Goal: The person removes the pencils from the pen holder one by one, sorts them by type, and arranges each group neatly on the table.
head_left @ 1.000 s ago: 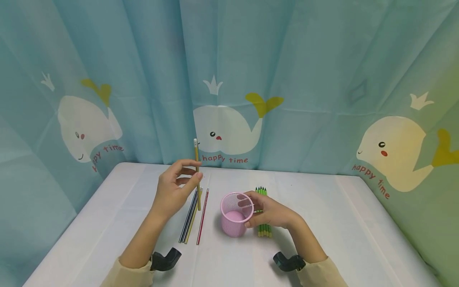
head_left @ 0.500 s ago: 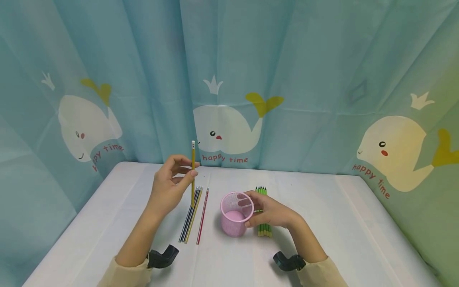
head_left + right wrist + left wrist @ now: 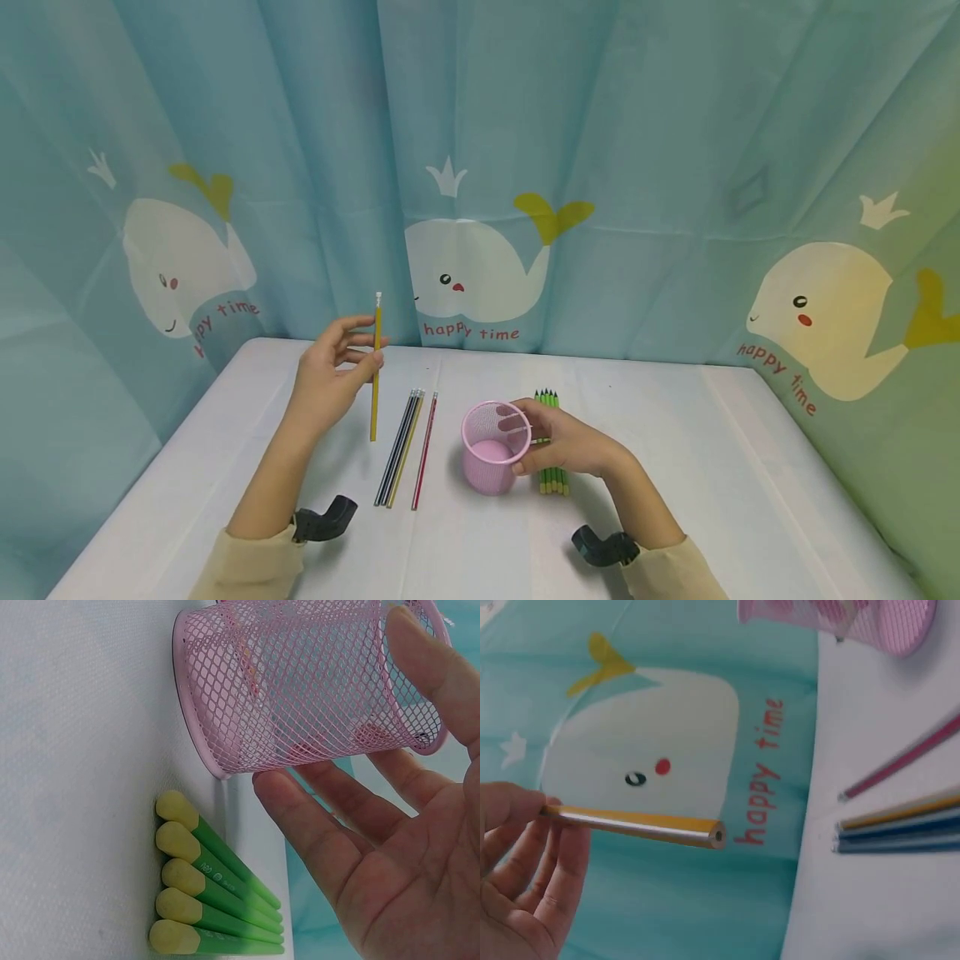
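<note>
My left hand [image 3: 330, 375] pinches a yellow pencil [image 3: 377, 400] between thumb and fingers, holding it nearly upright above the table with its white eraser end up. In the left wrist view the pencil's lower end [image 3: 718, 834] looks flat and unsharpened. My right hand [image 3: 573, 442] holds a pink mesh pen holder [image 3: 489, 479] standing upright on the table, thumb near its rim and fingers round the side. Inside, the bottom shows bare. Right of the left hand lie dark striped pencils [image 3: 393, 457] side by side with a yellow pencil [image 3: 406, 452], and a red pencil [image 3: 424, 454] apart.
Several green pencils [image 3: 553, 482] lie in a row just right of the pen holder, partly under the right hand; their yellow ends show in the right wrist view. A light blue curtain [image 3: 645, 167] with whale prints hangs behind the white table [image 3: 720, 467].
My left hand has moved left with the yellow pencil, from over the dark pencils to beside them. The right hand and the pen holder have stayed in place.
</note>
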Demonstrator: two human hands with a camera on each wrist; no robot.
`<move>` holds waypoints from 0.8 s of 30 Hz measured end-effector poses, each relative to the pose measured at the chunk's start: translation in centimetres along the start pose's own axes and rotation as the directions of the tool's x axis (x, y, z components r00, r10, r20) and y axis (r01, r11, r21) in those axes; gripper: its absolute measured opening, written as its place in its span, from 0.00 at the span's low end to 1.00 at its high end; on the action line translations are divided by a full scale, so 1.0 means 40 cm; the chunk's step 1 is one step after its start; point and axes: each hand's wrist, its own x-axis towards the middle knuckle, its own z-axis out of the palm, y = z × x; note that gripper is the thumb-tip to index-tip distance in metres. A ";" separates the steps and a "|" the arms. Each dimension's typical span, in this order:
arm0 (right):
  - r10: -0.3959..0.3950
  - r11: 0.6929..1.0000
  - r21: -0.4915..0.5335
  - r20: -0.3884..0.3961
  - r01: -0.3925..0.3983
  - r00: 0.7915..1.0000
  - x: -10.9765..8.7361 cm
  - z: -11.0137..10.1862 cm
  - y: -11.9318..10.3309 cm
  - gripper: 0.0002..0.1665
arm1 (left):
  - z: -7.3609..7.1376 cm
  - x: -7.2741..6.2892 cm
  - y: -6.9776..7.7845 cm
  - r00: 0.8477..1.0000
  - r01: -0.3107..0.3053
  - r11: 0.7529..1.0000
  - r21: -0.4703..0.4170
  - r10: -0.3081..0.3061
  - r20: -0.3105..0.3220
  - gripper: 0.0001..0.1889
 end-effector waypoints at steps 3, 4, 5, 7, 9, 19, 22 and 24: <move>0.004 1.000 0.005 -0.001 -0.004 1.000 0.000 0.001 -0.002 0.43 | -0.007 0.003 -0.019 0.999 0.035 0.999 0.023 -0.036 0.038 0.25; 0.005 1.000 0.007 -0.002 -0.005 1.000 0.000 0.001 -0.002 0.43 | -0.008 0.004 -0.025 0.997 0.051 0.998 0.029 -0.052 0.049 0.25; 0.005 1.000 0.007 -0.003 -0.005 1.000 0.000 0.001 -0.003 0.43 | -0.008 0.006 -0.032 0.995 0.072 0.997 0.034 -0.074 0.062 0.25; 0.003 1.000 0.007 -0.003 -0.003 1.000 0.000 0.002 -0.003 0.43 | -0.007 0.007 -0.045 0.989 0.115 0.992 0.047 -0.119 0.094 0.24; 0.002 1.000 0.008 -0.001 -0.002 1.000 0.000 0.002 -0.003 0.43 | -0.004 0.008 -0.058 0.979 0.157 0.986 0.057 -0.163 0.120 0.24; -0.001 1.000 0.005 -0.001 0.001 1.000 0.000 0.001 -0.003 0.43 | 0.021 0.015 -0.126 0.934 0.275 0.956 0.099 -0.290 0.208 0.23; -0.008 1.000 0.013 0.003 0.008 1.000 0.000 0.001 -0.003 0.44 | 0.027 0.013 -0.138 0.915 0.311 0.943 0.115 -0.330 0.231 0.23; -0.011 1.000 0.016 0.004 0.011 1.000 0.001 0.000 -0.004 0.44 | 0.033 0.011 -0.144 0.903 0.332 0.935 0.125 -0.353 0.246 0.23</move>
